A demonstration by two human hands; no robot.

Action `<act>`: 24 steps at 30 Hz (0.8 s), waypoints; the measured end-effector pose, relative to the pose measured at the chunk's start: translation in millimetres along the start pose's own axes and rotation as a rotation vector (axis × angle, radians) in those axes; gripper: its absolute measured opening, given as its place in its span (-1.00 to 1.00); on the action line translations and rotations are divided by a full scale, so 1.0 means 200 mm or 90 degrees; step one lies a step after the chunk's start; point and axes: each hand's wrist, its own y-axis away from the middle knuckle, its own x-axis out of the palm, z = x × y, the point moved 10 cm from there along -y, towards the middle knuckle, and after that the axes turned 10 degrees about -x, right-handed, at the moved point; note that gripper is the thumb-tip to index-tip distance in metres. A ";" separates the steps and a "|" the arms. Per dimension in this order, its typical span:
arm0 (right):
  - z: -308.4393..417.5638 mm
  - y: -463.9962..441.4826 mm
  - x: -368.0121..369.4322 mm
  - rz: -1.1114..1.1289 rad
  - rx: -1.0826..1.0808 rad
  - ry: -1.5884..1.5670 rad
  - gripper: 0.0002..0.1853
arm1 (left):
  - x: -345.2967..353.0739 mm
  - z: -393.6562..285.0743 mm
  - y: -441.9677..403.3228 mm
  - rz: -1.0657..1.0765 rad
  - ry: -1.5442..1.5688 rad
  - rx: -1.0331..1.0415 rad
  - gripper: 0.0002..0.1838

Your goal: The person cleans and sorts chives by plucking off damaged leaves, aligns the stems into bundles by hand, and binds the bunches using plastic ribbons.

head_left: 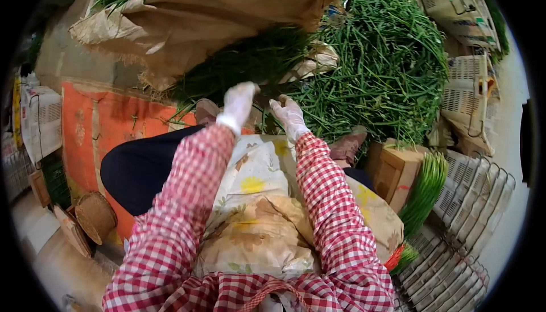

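Both hands wear thin whitish gloves and reach forward over the lap. My left hand (pixel 240 103) is bent at the near edge of dark green stalks, its fingers blurred and curled; what they hold, if anything, is unclear. My right hand (pixel 288 116) lies at the left side of a big heap of loose green stalks (pixel 381 62), its fingers bent toward the left hand, their grip hard to make out. Beyond the hands a brown sack cloth (pixel 199 19) hangs over more green stalks (pixel 244 59).
An orange mat (pixel 102 136) lies at the left, with a round woven stool (pixel 95 217) below it. On the right are a wooden block (pixel 398 173), an upright bundle of green stalks (pixel 424 192) and printed baskets (pixel 466 96). A stained apron (pixel 256 221) covers my lap.
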 end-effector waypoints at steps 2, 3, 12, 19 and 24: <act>-0.05 -0.13 0.03 -0.102 -0.018 -0.150 -0.28 | -0.11 -0.04 -0.26 -0.187 -0.305 0.040 -0.73; 0.00 -0.14 0.02 -0.070 0.004 -0.133 -0.25 | -0.11 -0.04 -0.36 -0.266 -0.383 0.117 -0.72; -0.05 -0.33 0.08 -0.015 0.022 -0.473 0.09 | -0.07 0.25 -0.82 -0.143 -0.291 -0.095 -0.52; -0.21 -0.25 0.22 -0.144 0.054 -0.710 0.16 | 0.54 0.30 -0.29 0.278 -0.346 -0.172 -0.55; -0.54 0.07 0.15 -0.067 0.157 -0.863 -0.07 | 0.84 0.17 0.17 0.255 -0.130 -0.285 -0.40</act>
